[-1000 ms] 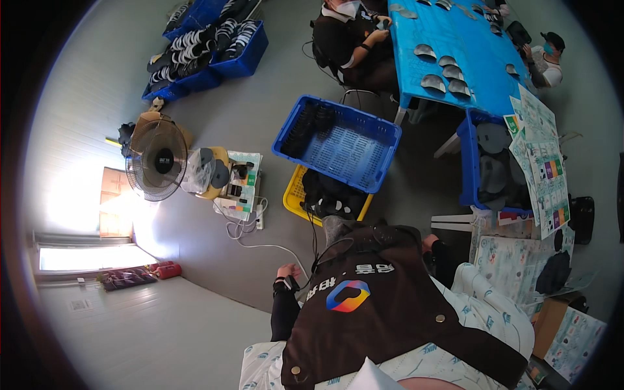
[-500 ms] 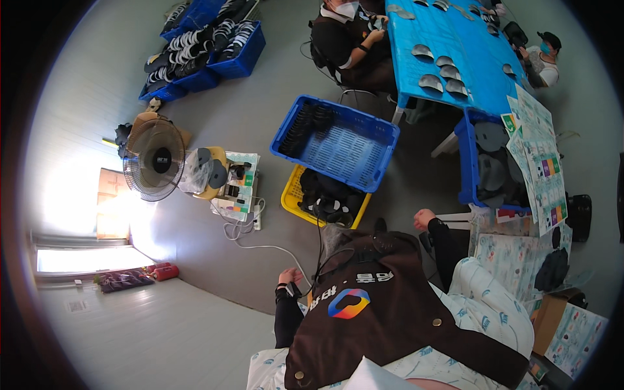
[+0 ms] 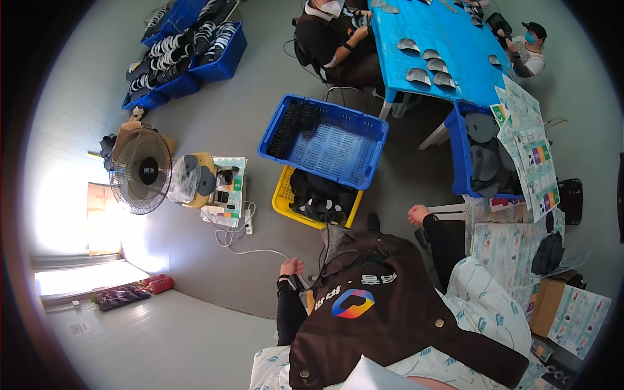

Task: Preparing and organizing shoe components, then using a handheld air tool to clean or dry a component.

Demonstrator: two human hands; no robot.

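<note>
My left hand (image 3: pixel 292 266), with a dark band at the wrist, hangs beside the brown apron (image 3: pixel 344 286) with its fingers curled in. Nothing shows in it. To the right, my right hand (image 3: pixel 418 214) is loosely closed near the white rail beside the paper-covered stand, with nothing visible in it. Ahead of me a blue plastic crate (image 3: pixel 325 162) rests across a yellow crate (image 3: pixel 281 195). Stacked dark curved pieces (image 3: pixel 292 127) line the blue crate's left end. Dark pieces (image 3: pixel 312 195) lie in the yellow one.
A fan (image 3: pixel 142 169) and a small seat holding curved pieces stand left; a white cable (image 3: pixel 260 250) trails over the floor. A blue-covered table (image 3: pixel 416 39) bears several curved pieces; two people sit beside it. Another blue crate (image 3: pixel 461 156) stands right. Filled blue crates (image 3: pixel 224 62) sit at far left.
The view has shifted, so the crates, table and fan appear a little further left. My left hand has risen slightly and its fingers are more curled; my right hand stays bent at my side.
</note>
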